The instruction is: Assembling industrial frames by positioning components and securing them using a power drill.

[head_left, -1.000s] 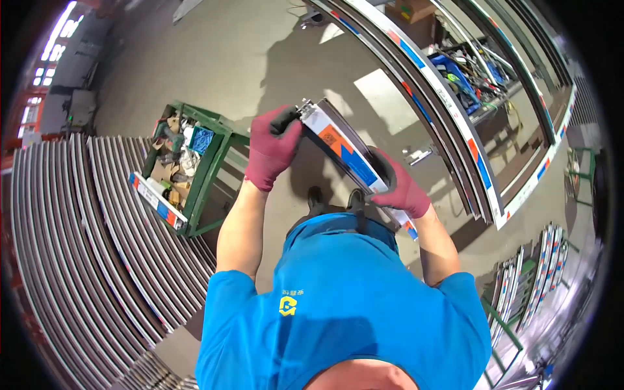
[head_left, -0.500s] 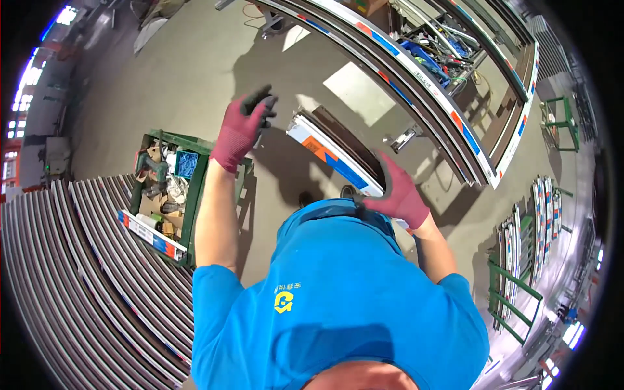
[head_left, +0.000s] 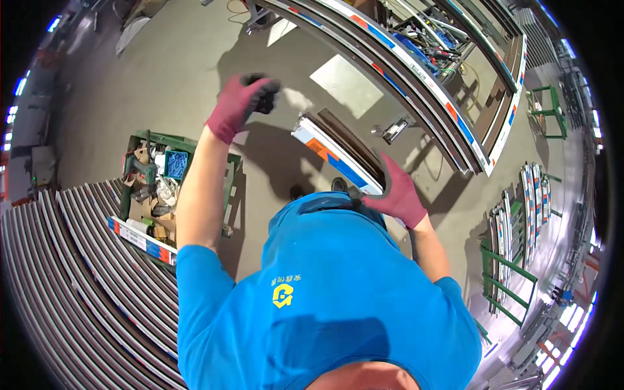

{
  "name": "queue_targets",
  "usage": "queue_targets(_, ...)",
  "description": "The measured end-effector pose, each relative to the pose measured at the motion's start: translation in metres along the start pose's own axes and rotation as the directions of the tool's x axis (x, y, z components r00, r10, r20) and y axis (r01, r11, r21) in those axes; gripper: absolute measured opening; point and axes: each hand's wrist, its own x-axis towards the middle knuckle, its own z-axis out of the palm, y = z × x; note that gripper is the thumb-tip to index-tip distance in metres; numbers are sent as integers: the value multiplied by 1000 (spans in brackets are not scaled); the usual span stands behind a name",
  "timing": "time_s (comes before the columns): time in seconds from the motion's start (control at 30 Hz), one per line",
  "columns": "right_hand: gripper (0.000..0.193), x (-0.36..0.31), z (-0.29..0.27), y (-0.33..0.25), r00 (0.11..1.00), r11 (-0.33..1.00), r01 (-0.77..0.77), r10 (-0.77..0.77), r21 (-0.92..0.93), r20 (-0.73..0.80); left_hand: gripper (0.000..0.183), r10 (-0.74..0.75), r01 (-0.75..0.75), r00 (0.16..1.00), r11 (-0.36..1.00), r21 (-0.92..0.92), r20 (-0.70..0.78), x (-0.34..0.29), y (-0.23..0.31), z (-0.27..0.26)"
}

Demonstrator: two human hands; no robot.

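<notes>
My right hand (head_left: 401, 198), in a dark red glove with dark palm and fingers, grips the near end of a short dark metal profile (head_left: 343, 160) close to my waist. White, orange and blue film covers the profile's near side; its far end points away to the left, unsupported by a hand. My left hand (head_left: 246, 103), in a matching glove, is raised beyond that far end and apart from it. Its fingers look curled but are smeared by motion, so whether they hold anything is unclear. A pale blur (head_left: 298, 99) shows beside its fingertips; I cannot make it out.
Long film-striped profiles (head_left: 416, 71) lie across a rack at the upper right. A green cart (head_left: 232, 195) with a drill and small parts stands left, beside rows of long profiles (head_left: 78, 260). Green racks (head_left: 510, 286) with more profiles stand at right.
My left hand has risen slightly and moved left, its fingers now more curled and blurred. My right hand keeps its grip on the profile. The whole view has shifted a little.
</notes>
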Motion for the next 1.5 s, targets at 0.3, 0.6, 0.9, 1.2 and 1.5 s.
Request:
queue_targets(0.3, 103, 15, -2, -8, 999, 964, -48, 45, 262, 14, 28, 551, -419, 821, 760, 496, -152, -73, -6, 81)
queue_targets(0.6, 114, 22, 6, -20, 997, 999, -42, 42, 0, -68, 22, 741, -265, 663, 361, 894, -102, -83, -20, 78)
queue_targets(0.9, 112, 26, 5, -26, 999, 991, 21, -15, 131, -48, 28, 837, -517, 532, 204, 832, 126, -97, -66, 141)
queue_targets(1.2, 109, 14, 4, -25, 997, 998, 34, -30, 51, -75, 39, 789, -354, 556, 507, 786, -259, -94, -36, 89)
queue_targets(1.5, 107, 4, -1, -21, 998, 966, 11, -27, 258, 58, 30, 889, -337, 406, 359, 870, -210, -104, -52, 123)
